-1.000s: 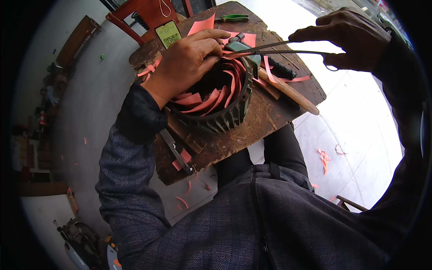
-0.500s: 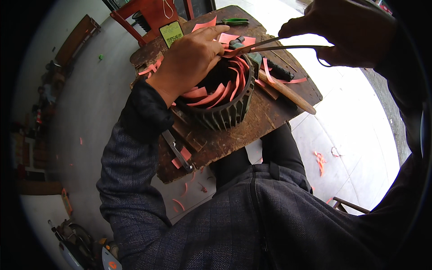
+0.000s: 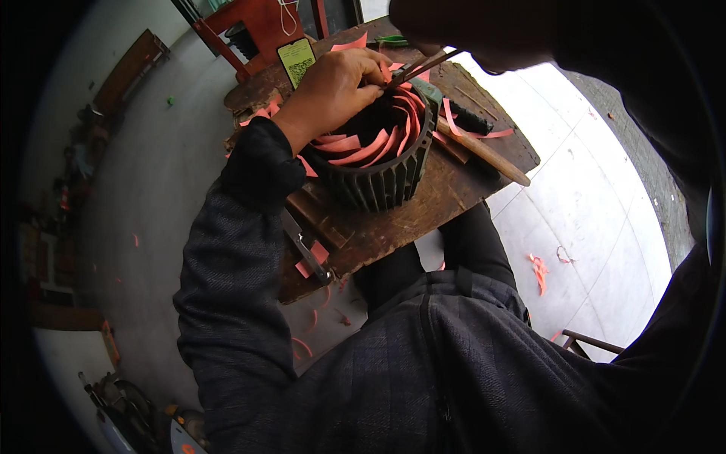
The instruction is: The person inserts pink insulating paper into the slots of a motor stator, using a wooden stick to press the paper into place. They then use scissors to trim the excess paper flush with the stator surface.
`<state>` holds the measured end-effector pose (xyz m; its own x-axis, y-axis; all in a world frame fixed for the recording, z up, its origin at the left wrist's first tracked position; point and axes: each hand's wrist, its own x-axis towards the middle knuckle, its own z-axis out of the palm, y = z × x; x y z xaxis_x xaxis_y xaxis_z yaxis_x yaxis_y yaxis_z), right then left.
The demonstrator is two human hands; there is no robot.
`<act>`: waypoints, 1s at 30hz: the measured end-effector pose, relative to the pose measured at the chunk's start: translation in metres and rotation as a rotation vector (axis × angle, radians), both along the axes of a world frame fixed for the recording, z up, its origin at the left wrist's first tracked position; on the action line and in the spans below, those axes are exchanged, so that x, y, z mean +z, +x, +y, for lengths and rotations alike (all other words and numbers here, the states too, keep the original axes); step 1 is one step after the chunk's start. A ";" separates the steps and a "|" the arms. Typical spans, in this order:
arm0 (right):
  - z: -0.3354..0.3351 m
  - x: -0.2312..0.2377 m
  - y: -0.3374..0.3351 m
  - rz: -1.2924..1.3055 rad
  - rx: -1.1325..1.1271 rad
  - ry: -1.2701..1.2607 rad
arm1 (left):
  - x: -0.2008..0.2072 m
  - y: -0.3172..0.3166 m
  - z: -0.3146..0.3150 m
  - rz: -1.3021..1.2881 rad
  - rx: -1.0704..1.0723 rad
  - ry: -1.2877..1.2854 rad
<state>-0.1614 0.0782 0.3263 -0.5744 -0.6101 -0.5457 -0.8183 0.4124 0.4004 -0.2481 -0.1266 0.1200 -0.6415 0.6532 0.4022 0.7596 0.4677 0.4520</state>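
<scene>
A ribbed dark stator (image 3: 378, 163) is seen on a worn wooden bench (image 3: 423, 204), approx. centre-top of view, w/ pink strips (image 3: 355, 144) fanned inside its bore. The L hand (image 3: 333, 87) is laid over the stator's upper-left rim, fingers curled & pinched on a strip at the far edge. The R hand (image 3: 469, 30) is seen at top, close to the lens, dark & partly cut off; it is closed round thin rods (image 3: 423, 66) whose tips are met by the L fingertips at the rim. What the rods are exactly can't be told.

A wooden handle (image 3: 484, 151) is laid on the bench just R of the stator, w/ a loose pink strip (image 3: 473, 132) beside it. A metal tool (image 3: 306, 246) is seen at the bench's near-left edge. A phone (image 3: 296, 60) is propped behind the L hand, near a red frame (image 3: 257, 26). Green pliers (image 3: 389, 40) are at the far bench edge. Pink scraps (image 3: 538, 271) are scattered on the floor to the R.
</scene>
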 end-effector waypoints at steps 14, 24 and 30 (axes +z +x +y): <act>-0.029 -0.009 -0.006 0.041 0.039 0.007 | -0.014 -0.017 -0.004 -0.097 0.049 0.089; -0.015 -0.014 -0.007 0.088 0.032 -0.044 | -0.012 -0.012 -0.005 -0.037 0.008 0.141; -0.009 -0.017 -0.012 0.090 0.046 -0.052 | -0.010 -0.014 -0.009 -0.020 0.022 0.110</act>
